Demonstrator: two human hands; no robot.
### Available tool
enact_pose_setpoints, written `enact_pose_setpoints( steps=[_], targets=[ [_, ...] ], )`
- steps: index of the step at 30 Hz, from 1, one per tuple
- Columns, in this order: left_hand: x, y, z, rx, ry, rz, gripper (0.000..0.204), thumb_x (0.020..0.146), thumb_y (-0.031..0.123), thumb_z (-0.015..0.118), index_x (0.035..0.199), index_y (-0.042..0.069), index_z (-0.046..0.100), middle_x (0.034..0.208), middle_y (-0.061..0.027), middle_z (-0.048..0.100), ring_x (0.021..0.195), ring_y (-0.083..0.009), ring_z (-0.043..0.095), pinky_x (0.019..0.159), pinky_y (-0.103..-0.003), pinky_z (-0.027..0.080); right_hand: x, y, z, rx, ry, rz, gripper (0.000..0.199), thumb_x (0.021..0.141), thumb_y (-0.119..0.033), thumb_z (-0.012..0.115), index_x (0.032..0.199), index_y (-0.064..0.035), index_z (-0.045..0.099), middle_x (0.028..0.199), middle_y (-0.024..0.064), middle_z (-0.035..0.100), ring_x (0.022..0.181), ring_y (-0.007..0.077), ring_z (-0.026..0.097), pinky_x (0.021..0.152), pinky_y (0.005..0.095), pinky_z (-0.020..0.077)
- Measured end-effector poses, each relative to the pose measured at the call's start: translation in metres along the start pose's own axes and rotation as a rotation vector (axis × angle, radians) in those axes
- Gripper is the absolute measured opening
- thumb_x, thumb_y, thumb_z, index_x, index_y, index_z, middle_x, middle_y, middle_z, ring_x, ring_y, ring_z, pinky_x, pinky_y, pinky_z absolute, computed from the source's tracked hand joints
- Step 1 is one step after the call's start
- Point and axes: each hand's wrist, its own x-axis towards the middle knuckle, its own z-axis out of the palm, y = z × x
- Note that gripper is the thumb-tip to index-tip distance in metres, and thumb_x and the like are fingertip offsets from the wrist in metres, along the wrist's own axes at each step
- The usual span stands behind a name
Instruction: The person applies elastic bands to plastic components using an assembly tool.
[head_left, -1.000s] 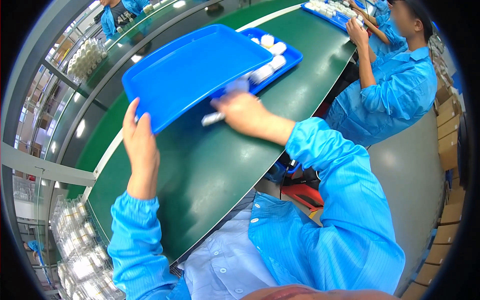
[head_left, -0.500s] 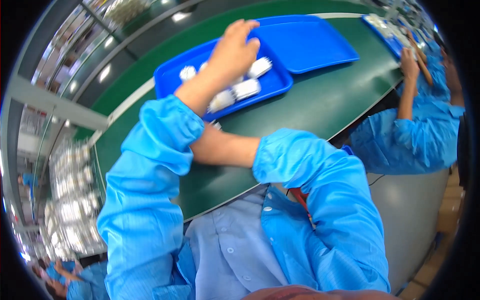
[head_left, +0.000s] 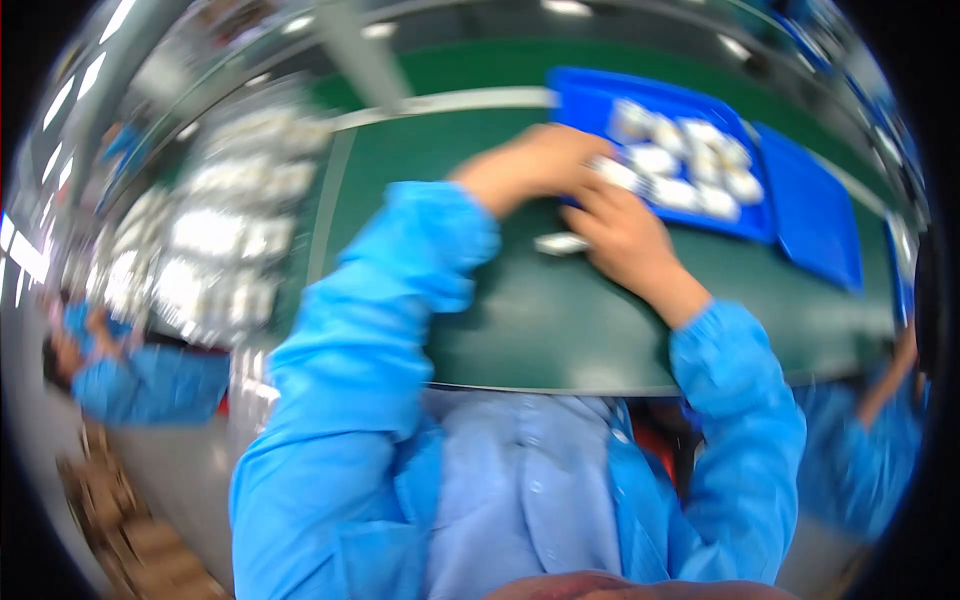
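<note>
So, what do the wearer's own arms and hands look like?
They wear loose, bright blue fabric sleeves, wrinkled along their length and gathered at the ends. The left hand and right hand are bare. Motion blur hides finer detail.

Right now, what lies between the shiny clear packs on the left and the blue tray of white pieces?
In the head view: green tabletop, then the left hand beside the blue tray.

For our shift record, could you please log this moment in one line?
left hand: at tray corner; right hand: beside left; grips: unclear; tray: white pieces inside; second tray: at right
</note>
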Motion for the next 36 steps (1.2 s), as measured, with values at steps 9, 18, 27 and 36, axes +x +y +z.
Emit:
enact_pose_setpoints(
  steps=[9, 18, 27, 36],
  targets=[
    [-0.098, -0.007, -0.012, -0.446, 0.589, 0.003, 0.041, 0.073, 0.019, 0.070, 0.112, 0.007, 0.064, 0.110, -0.0203, 0.053, 0.104, -0.0357, 0.056, 0.090, -0.038, 0.048, 0.001, -0.019, -0.032, -0.081, 0.103, 0.048, 0.015, 0.086, -0.005, 0.065, 0.099, 0.0020, 0.065, 0.091, 0.0134, 0.065, 0.079, 0.0274, 0.061, 0.072, 0.0373, 0.0500],
    [-0.142, 0.014, 0.033, -0.324, 0.469, 0.154, 0.042, 0.074, 0.025, 0.076, 0.111, 0.009, 0.064, 0.098, -0.0126, 0.062, 0.098, -0.0342, 0.057, 0.087, -0.043, 0.048, -0.007, -0.027, -0.001, 0.728, 0.074, 0.898, 0.030, 0.099, -0.025, 0.059, 0.074, -0.0075, 0.057, 0.063, -0.0005, 0.054, 0.058, 0.0070, 0.047, 0.055, 0.0235, 0.0351],
    [-0.142, 0.017, 0.053, -0.413, 0.579, 0.055, 0.050, 0.067, 0.021, 0.087, 0.110, 0.008, 0.064, 0.101, -0.0093, 0.065, 0.084, -0.0238, 0.062, 0.073, -0.032, 0.052, 0.009, -0.032, -0.002, 0.758, 0.165, 0.781, 0.033, 0.094, -0.020, 0.065, 0.066, -0.0070, 0.053, 0.060, -0.0011, 0.055, 0.056, 0.0065, 0.048, 0.051, 0.0252, 0.0359],
    [-0.138, 0.041, 0.062, -0.393, 0.590, 0.081, 0.052, 0.064, 0.020, 0.089, 0.107, 0.005, 0.064, 0.094, -0.0063, 0.065, 0.077, -0.0192, 0.059, 0.068, -0.030, 0.050, 0.018, -0.059, -0.036, 0.980, 0.393, 0.650, 0.033, 0.097, -0.013, 0.060, 0.066, -0.0063, 0.052, 0.060, 0.0007, 0.056, 0.053, 0.0053, 0.048, 0.048, 0.0232, 0.0374]
  ],
)
